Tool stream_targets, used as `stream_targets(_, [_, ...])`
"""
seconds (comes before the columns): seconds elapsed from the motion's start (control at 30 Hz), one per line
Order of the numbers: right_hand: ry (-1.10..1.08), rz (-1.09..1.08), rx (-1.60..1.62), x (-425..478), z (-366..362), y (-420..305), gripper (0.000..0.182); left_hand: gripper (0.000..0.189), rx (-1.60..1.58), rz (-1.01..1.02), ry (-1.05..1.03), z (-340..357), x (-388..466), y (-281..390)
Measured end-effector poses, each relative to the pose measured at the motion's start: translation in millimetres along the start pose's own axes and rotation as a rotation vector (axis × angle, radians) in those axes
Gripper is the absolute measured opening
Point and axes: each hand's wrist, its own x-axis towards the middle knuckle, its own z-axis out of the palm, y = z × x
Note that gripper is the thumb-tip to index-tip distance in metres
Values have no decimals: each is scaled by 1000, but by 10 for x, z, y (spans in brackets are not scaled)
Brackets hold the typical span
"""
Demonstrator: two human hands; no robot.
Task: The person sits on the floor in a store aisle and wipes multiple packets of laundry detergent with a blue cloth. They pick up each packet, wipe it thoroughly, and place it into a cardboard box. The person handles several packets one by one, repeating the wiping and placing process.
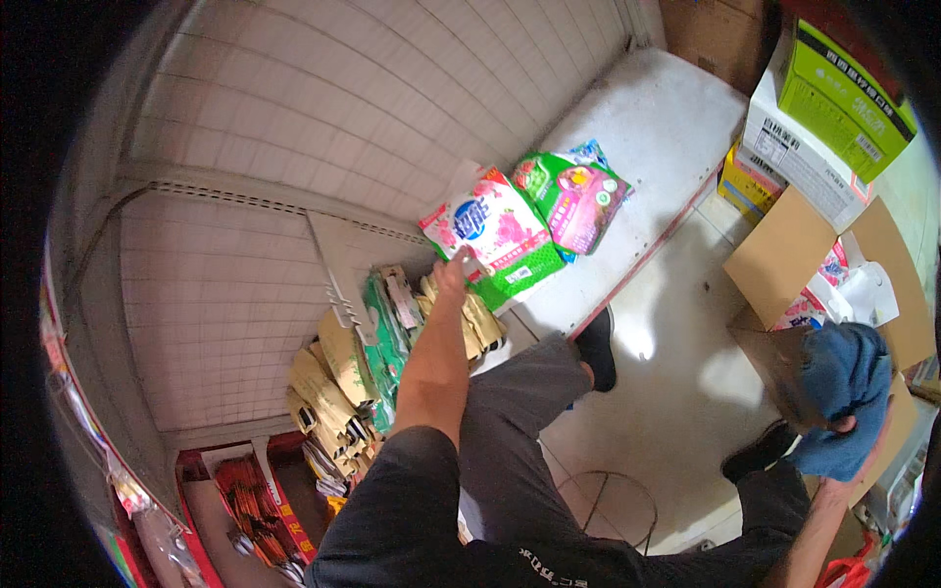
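Observation:
My left hand (pixel 453 275) touches the edge of a white, pink and green detergent bag (pixel 494 228) lying on a pale metal shelf (pixel 662 103). Beside it, partly under its edge, lies a green and purple bag (pixel 577 198), with a blue packet (pixel 590 152) showing behind. On the right, my right hand (pixel 845 441) grips a bunched blue cloth (pixel 845 389), held over the near side of an open cardboard box (pixel 779 257). Inside that box are pink and white packets (pixel 801 312).
Green (pixel 845 95) and white cartons (pixel 798 165) are stacked at the upper right. Upright tan packets (pixel 338 367) and green ones fill the shelf left of my arm. A metal mesh panel (pixel 367 81) backs the shelf. A round wire frame (pixel 606 474) stands near my legs.

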Motion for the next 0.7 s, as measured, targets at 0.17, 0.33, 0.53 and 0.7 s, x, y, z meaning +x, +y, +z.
stream_targets(0.17, [-189, 292, 190, -37, 348, 105, 64, 79, -202, -254, -142, 199, -431, 339])
stream_targets(0.33, [-38, 494, 44, -185, 934, 292, 64, 68, -227, -220, -14, 92, 152, 60])
stream_targets(0.53, [132, 416, 29, -364, 1126, 343, 53, 75, -316, -113, -98, 114, 29, 72])
stream_targets(0.7, [-129, 282, -254, -360, 866, 427, 58, 66, 261, 162, 152, 175, -74, 202])
